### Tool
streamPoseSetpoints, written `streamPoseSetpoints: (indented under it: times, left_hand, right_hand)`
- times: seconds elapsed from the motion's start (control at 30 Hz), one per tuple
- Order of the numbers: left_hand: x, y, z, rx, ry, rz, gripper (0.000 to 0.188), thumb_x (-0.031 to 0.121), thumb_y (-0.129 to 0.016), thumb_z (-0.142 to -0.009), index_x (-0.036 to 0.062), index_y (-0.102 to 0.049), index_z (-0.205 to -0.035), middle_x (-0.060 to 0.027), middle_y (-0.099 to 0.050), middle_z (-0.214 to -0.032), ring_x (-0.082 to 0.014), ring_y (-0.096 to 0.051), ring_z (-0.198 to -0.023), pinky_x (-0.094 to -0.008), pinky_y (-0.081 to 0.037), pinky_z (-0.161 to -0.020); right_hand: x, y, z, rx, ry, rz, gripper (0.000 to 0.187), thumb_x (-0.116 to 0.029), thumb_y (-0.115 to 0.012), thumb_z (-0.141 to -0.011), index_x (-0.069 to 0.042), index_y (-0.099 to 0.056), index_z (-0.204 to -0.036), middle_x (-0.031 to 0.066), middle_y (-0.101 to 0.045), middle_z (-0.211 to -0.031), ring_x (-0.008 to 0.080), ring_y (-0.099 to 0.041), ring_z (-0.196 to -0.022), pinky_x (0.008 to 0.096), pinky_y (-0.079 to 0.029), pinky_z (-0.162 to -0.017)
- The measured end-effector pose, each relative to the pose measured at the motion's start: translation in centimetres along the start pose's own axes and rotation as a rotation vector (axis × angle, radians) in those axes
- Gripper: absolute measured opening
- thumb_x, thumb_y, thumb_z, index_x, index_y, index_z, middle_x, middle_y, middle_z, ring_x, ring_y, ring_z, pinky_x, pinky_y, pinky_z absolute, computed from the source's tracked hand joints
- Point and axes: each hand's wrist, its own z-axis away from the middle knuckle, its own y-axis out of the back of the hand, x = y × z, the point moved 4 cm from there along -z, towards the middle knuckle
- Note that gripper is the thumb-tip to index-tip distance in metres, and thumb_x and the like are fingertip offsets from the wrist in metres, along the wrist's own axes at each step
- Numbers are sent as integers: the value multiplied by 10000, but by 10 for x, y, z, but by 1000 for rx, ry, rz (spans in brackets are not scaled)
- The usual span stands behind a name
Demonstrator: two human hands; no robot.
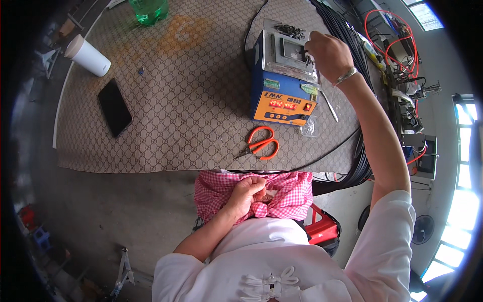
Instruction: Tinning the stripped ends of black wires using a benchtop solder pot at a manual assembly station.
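Note:
A solder pot (pixel 284 90) with a blue body, an orange front panel and lit red digits stands on the table at the upper right. Its grey metal top has a square well (pixel 293 50), with dark scraps (pixel 290 31) heaped behind it. My right hand (pixel 331 54) is over the right edge of that top, its fingers curled closed beside more dark bits. Whatever it pinches is hidden. Low in my lap, my left hand (pixel 247 194) rests closed against a pink checked cloth (pixel 216 193). I cannot make out anything inside its fingers.
Orange-handled scissors (pixel 262 143) lie before the pot, near a small clear plastic dish (pixel 310 126) and a thin metal tool (pixel 329 105). Black cables (pixel 347 35) run along the table's right side. Leftward are a phone (pixel 115 107), a white cup (pixel 88 56) and a green bottle (pixel 149 11).

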Motion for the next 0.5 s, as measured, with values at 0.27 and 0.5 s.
streamPoseSetpoints:
  times: [0.27, 0.5]
  left_hand:
    - [7, -22, 13, -47, -83, -170, 139, 206, -519, -869, 71, -544, -896, 24, -511, -720, -51, -455, -638, -185, -403, -631]
    - [59, -62, 26, -71, -319, -240, 161, 195, -524, -864, 45, -538, -921, 6, -525, -748, -70, -477, -666, -198, -402, -650]
  right_hand:
    - [-1, 13, 71, 80, -503, -1170, 188, -102, -609, -763, -16, -625, -929, 35, -591, -659, 79, -508, -511, 217, -381, -451]
    - [-55, 19, 129, -44, -735, -2190, 130, -73, -573, -816, 11, -579, -915, -7, -517, -636, 51, -447, -521, 175, -337, -447]
